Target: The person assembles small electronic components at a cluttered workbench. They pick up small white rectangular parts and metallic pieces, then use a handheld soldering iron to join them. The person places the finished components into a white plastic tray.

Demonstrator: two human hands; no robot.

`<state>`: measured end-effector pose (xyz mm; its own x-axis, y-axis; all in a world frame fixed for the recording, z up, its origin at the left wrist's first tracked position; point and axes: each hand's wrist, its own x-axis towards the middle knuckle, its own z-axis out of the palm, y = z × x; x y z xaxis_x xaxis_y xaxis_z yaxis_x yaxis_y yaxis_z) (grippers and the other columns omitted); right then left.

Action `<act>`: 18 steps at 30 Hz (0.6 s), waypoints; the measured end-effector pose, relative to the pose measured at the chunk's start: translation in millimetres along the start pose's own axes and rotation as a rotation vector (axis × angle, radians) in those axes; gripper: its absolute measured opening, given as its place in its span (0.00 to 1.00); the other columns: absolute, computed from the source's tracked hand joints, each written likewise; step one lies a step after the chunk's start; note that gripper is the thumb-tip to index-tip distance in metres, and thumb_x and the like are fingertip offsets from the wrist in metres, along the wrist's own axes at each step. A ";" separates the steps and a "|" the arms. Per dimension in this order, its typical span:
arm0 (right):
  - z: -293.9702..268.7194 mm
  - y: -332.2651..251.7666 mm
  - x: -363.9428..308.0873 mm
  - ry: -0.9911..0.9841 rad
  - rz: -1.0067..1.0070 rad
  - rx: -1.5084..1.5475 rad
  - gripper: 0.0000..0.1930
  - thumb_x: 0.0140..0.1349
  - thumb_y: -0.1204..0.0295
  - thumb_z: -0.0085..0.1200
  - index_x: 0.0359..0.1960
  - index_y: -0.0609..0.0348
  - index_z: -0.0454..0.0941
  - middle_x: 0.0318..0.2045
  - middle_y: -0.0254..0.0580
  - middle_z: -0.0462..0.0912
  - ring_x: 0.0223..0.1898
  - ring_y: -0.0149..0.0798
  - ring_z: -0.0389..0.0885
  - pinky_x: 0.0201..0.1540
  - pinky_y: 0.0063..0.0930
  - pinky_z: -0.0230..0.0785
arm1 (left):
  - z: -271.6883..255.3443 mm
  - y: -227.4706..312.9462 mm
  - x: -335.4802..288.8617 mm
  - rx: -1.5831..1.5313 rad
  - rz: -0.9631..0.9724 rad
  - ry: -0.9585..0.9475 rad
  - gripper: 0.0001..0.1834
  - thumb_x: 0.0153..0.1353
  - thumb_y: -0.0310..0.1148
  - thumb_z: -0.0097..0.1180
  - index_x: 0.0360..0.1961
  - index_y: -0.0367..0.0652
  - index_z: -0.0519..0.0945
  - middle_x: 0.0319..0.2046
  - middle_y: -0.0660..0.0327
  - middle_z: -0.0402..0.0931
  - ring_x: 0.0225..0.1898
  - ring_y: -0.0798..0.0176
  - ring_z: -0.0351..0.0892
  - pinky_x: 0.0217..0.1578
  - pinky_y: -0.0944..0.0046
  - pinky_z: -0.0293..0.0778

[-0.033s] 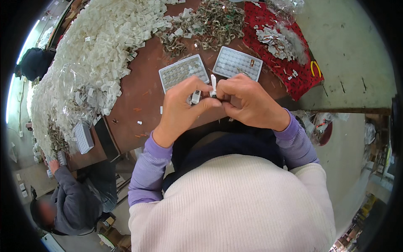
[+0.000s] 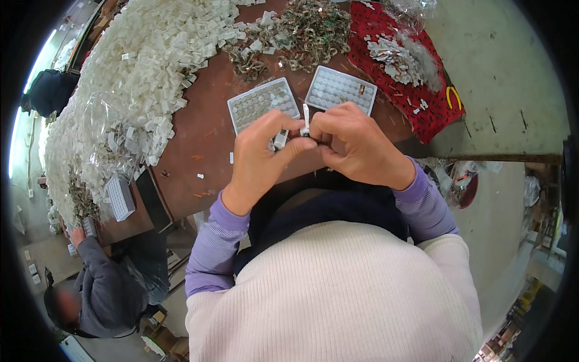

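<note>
Close together above the table's near edge, both my hands pinch a small white plastic part [image 2: 306,114] with a narrow upright tab. My left hand [image 2: 253,160] is closed on its left side, thumb and forefinger curled toward it. From the right, my right hand [image 2: 365,145] grips it with bent fingers. Fingertips cover much of the part. A second small white block [image 2: 280,140] shows inside the curl of my left hand. Just beyond the hands stand two white trays with rows of round pockets, the left tray [image 2: 234,110] and the right tray [image 2: 313,90].
A large heap of white plastic pieces [image 2: 163,54] covers the table's left; a pile of metal parts [image 2: 313,36] lies at the back. On a red cloth [image 2: 377,60] are white bits and a yellow-handled tool [image 2: 452,98]. Another person [image 2: 111,289] works at lower left.
</note>
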<state>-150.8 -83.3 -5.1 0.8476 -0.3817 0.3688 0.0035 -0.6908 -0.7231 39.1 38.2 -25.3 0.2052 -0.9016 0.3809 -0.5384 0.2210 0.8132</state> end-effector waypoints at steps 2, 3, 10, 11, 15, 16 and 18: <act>4.3 0.3 -2.5 0.111 -0.037 -0.147 0.06 0.58 0.80 0.62 0.32 0.55 0.78 0.27 0.39 0.81 0.34 0.48 0.80 0.51 0.42 0.69 | 10.2 7.3 -7.6 -0.055 -0.153 0.079 0.11 0.63 0.29 0.76 0.41 0.37 0.85 0.32 0.63 0.83 0.32 0.69 0.80 0.36 0.67 0.75; 7.7 1.8 -4.2 0.168 -0.033 -0.195 0.06 0.58 0.80 0.63 0.32 0.54 0.78 0.28 0.38 0.80 0.36 0.47 0.80 0.54 0.42 0.67 | 14.1 10.9 -11.9 -0.157 -0.300 0.095 0.10 0.65 0.29 0.74 0.42 0.37 0.86 0.32 0.64 0.83 0.31 0.71 0.79 0.34 0.68 0.74; 32.9 20.3 -18.5 0.304 0.070 -0.119 0.09 0.56 0.81 0.67 0.36 0.56 0.81 0.31 0.37 0.80 0.38 0.44 0.81 0.58 0.45 0.69 | 28.1 5.3 -22.4 -0.880 -0.687 0.224 0.13 0.74 0.33 0.66 0.54 0.38 0.85 0.38 0.64 0.88 0.25 0.82 0.68 0.20 0.78 0.61; 35.6 21.7 -19.8 0.321 0.055 -0.123 0.09 0.56 0.81 0.68 0.35 0.56 0.81 0.31 0.37 0.81 0.39 0.44 0.81 0.60 0.47 0.69 | 29.6 2.5 -23.8 -0.964 -0.671 0.225 0.13 0.74 0.34 0.66 0.55 0.39 0.85 0.37 0.65 0.87 0.25 0.82 0.68 0.20 0.79 0.61; 40.9 26.0 -21.5 0.335 -0.102 -0.183 0.10 0.55 0.80 0.71 0.35 0.56 0.82 0.33 0.36 0.83 0.41 0.44 0.83 0.68 0.53 0.69 | 35.3 -5.6 -34.0 -0.756 -0.680 0.241 0.08 0.73 0.32 0.68 0.48 0.40 0.86 0.33 0.67 0.84 0.27 0.81 0.71 0.24 0.77 0.64; 41.8 26.9 -21.0 0.301 -0.148 -0.220 0.10 0.54 0.80 0.72 0.34 0.56 0.82 0.34 0.36 0.84 0.42 0.45 0.83 0.69 0.54 0.69 | 39.5 -5.4 -38.4 -0.706 -0.652 0.254 0.08 0.73 0.32 0.68 0.48 0.40 0.86 0.33 0.67 0.83 0.27 0.81 0.72 0.26 0.76 0.66; 46.3 28.3 -17.1 0.252 -0.186 -0.217 0.10 0.56 0.78 0.71 0.36 0.55 0.82 0.35 0.37 0.82 0.43 0.45 0.83 0.66 0.54 0.68 | 39.3 -5.1 -47.9 -0.706 -0.658 0.258 0.09 0.73 0.32 0.69 0.48 0.39 0.86 0.33 0.67 0.83 0.29 0.79 0.74 0.31 0.75 0.71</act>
<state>-140.6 -67.9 -58.9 0.6860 -0.3575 0.6337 0.0104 -0.8661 -0.4997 -0.1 65.6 -65.0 0.5045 -0.8340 -0.2237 0.3378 -0.0478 0.9400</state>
